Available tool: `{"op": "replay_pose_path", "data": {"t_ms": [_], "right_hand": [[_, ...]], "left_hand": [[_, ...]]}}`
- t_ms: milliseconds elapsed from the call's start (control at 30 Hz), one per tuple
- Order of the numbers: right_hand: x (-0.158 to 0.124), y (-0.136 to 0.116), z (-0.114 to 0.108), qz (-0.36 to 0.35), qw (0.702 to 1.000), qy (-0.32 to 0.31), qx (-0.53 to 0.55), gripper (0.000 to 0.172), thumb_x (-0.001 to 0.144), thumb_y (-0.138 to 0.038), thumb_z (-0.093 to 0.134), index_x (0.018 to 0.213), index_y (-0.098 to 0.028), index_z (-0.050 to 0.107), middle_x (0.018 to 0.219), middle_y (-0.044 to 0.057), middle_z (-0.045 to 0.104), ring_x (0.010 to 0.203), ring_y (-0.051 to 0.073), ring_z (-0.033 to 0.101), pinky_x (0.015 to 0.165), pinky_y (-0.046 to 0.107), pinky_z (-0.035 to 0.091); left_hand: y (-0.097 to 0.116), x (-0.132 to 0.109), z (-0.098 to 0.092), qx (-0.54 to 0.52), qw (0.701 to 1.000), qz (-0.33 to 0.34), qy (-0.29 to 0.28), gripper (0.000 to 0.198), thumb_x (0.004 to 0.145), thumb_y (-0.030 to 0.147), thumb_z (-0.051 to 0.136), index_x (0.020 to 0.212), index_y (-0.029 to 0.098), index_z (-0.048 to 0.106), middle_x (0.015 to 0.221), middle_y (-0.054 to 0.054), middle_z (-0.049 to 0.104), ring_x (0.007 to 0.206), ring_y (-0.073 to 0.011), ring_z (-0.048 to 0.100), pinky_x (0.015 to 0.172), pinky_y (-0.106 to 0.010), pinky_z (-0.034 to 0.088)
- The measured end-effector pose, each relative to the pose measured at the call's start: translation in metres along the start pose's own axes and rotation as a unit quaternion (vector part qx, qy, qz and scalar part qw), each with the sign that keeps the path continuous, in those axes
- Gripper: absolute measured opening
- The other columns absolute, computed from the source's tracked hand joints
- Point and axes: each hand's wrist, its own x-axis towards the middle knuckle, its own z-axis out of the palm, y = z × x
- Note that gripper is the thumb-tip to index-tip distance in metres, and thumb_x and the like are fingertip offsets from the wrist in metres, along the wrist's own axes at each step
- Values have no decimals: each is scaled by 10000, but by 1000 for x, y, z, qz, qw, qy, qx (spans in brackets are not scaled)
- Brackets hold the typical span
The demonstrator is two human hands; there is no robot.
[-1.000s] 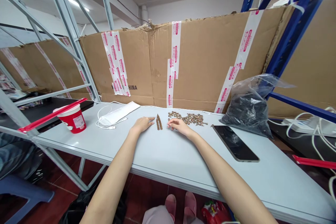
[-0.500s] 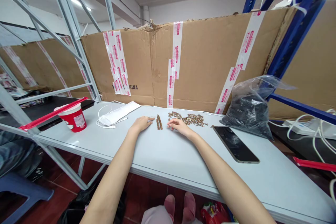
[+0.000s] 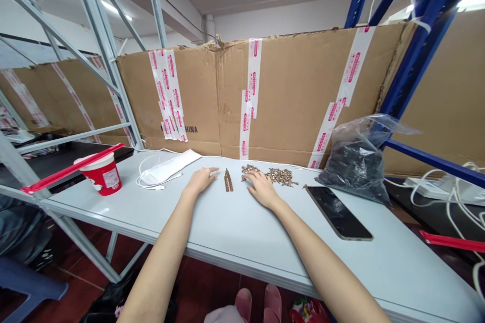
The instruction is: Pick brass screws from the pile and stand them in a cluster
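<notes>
Mostly, cardboard (image 3: 295,96) walls off the far edge of the table (image 3: 242,227); your arms cross its near edge over plain white top. Toward the right end a clear bag (image 3: 356,161) holds dark stuff too fine to make out, and a phone (image 3: 337,212) lies flat just in front of it. A red cup (image 3: 101,176) stands near the left end, its contents hidden. Small brown pieces form a loose pile (image 3: 282,176) by the far edge.

Your right hand (image 3: 261,187) lies flat with its fingers spread and its tips at the pile's left end; anything under them is hidden. Your left hand (image 3: 199,180) lies flat, fingers straight, just left of two short rows (image 3: 228,180) between your hands.
</notes>
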Motion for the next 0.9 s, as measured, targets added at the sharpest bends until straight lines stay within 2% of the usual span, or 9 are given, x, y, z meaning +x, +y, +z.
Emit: {"op": "replay_pose_path", "data": {"t_ms": [167,267,333,400,533,633,767,833,900], "right_hand": [[-3,0,0,-38,992,-50,-108,346,833,-189,418,1154,-250,531,1222,70,533,1102,235,421,920,439,238],[-2,0,2,-49,991,-42,-116,308,845,-192,416,1114,-258,551,1160,59,576,1043,217,455,900,420,241],[-1,-2,2,-53,992,-33,-112,265,850,-206,427,1069,-256,568,1107,55,602,1011,208,471,880,405,247],[0,-4,1,-54,993,-27,-106,204,847,-236,456,999,-249,591,1046,50,624,985,204,483,863,392,249],[0,-9,-2,-45,995,-22,-86,106,821,-249,515,835,-218,615,918,37,645,922,188,520,826,360,260],[-1,-10,-3,-43,998,-10,-44,89,796,-202,535,780,-210,623,845,21,648,861,168,548,796,330,283],[4,-8,-3,-6,996,45,78,90,757,-223,565,790,-214,648,837,10,661,713,139,551,733,287,351],[8,-6,-3,38,983,83,161,122,739,-276,581,804,-210,660,828,16,671,668,138,541,693,275,382],[13,-4,-2,80,962,104,241,160,710,-319,602,793,-199,667,803,26,678,657,147,543,673,279,402]], "left_hand": [[7,1,-6,33,997,-10,73,330,872,405,357,897,188,603,785,-95,633,760,-218,579,660,-266,372],[14,1,-8,38,994,-9,100,361,896,405,286,879,180,568,736,-81,613,707,-205,564,636,-267,360],[19,-1,-8,33,992,-3,118,303,905,325,276,909,182,543,745,-64,604,686,-191,550,629,-265,359],[26,-3,-7,18,989,24,143,244,884,185,282,955,188,516,779,-44,592,699,-171,539,634,-258,366],[44,-7,-2,16,973,133,190,340,797,14,280,982,195,500,918,-45,547,854,-156,514,687,-246,393],[57,-9,0,22,961,196,195,324,802,21,295,989,186,502,967,-55,518,898,-157,498,719,-250,415],[66,-9,1,17,945,261,197,197,868,196,385,1032,175,490,1017,-72,504,924,-172,488,776,-288,431],[68,-8,2,28,935,298,190,220,869,260,420,1062,176,483,1024,-76,511,907,-178,487,766,-301,438],[68,-7,4,44,926,327,183,227,875,239,413,1083,175,478,1007,-75,524,872,-174,489,737,-300,441]]}}
